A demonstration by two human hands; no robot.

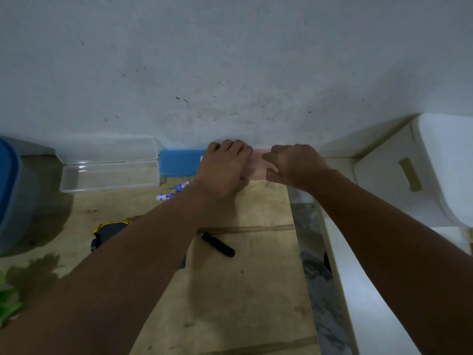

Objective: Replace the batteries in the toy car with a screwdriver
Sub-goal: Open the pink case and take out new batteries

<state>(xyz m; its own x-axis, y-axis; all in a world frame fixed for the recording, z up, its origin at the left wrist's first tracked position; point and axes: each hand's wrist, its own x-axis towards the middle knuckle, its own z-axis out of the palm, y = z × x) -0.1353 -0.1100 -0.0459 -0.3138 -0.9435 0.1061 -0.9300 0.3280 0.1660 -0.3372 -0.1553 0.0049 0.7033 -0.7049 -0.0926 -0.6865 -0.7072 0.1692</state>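
The flat, scuffed plywood table (pixel 243 290) holds everything. At its far edge, against the wall, both hands work a pale pink translucent box (pixel 258 165): the left hand (pixel 225 170) curls over its left end, the right hand (pixel 294 166) pinches its right. The lid will likely open best with the base kept steady. The yellow-and-black toy car (pixel 110 233) lies partly under the left forearm, the smooth black cylindrical screwdriver (pixel 217 244) beside it, and two small blue-and-white batteries (pixel 174 192) farther back.
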